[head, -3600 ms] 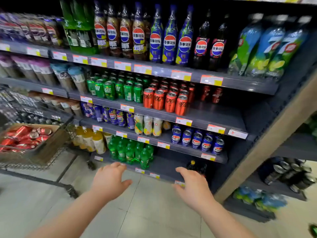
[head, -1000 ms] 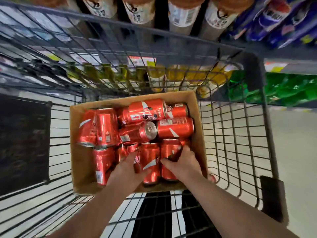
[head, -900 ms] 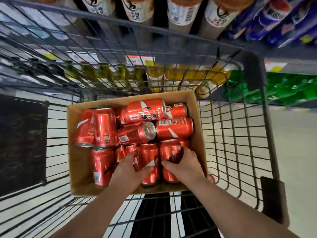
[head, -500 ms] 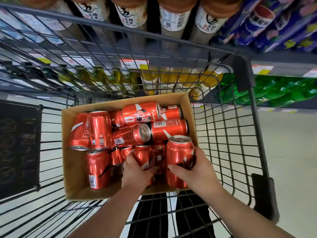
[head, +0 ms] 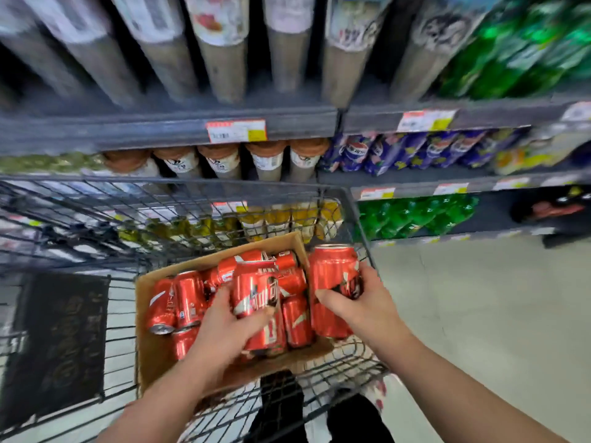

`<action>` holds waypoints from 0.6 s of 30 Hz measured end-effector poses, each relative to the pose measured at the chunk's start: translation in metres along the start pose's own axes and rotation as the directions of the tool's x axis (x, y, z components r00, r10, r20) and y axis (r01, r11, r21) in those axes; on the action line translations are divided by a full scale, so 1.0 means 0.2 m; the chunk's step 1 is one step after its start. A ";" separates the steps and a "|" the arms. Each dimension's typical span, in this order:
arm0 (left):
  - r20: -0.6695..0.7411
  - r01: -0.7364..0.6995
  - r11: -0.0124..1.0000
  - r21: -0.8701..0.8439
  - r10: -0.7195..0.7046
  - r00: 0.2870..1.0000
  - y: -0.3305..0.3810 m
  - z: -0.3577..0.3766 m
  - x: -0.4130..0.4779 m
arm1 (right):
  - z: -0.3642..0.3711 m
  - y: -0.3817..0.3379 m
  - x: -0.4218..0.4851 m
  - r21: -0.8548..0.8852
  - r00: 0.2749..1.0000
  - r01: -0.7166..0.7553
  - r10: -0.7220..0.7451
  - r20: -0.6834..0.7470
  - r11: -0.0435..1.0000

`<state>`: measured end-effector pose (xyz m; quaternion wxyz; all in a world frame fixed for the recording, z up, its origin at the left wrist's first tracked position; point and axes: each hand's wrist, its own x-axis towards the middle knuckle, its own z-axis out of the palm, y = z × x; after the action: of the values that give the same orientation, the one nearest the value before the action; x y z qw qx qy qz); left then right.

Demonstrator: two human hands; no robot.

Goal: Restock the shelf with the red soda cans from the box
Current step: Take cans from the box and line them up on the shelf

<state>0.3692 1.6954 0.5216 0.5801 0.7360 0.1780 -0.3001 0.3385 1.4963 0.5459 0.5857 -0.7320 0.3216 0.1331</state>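
Note:
A cardboard box (head: 150,356) sits in a wire shopping cart and holds several red soda cans (head: 179,302), most lying on their sides. My left hand (head: 224,334) grips one red can (head: 256,292) upright, lifted above the pile. My right hand (head: 361,308) grips a second red can (head: 332,276) upright, raised over the box's right wall. Both cans are held clear of the others. The shelf spot for red cans is out of view.
The black wire cart (head: 358,219) surrounds the box. Behind it are dark grey shelves (head: 166,129) with bottles, blue cans (head: 383,151) and green bottles (head: 415,215). Pale tiled floor (head: 479,314) lies to the right. My legs show under the cart.
Both hands have lifted a can each out of the box. The view has tilted up, showing more of the shelves.

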 end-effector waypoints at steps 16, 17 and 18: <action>0.441 -0.399 0.915 0.064 0.333 0.833 0.67 1.37 -0.57 | -1.37 0.19 -0.66 0.283 0.837 0.138 0.042 -0.546 0.949; 0.467 -0.401 0.913 0.074 0.324 0.823 0.66 1.51 -0.62 | -1.49 0.25 -0.70 0.293 0.821 0.141 0.054 -0.569 0.946; 0.490 -0.404 0.910 0.087 0.314 0.813 0.65 1.65 -0.68 | -1.62 0.32 -0.75 0.303 0.805 0.140 0.070 -0.589 0.943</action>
<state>0.2685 1.3550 0.6587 0.5799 0.7137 -0.1382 -0.3677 0.1262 1.2308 0.6727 0.5733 -0.6333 0.4917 -0.1688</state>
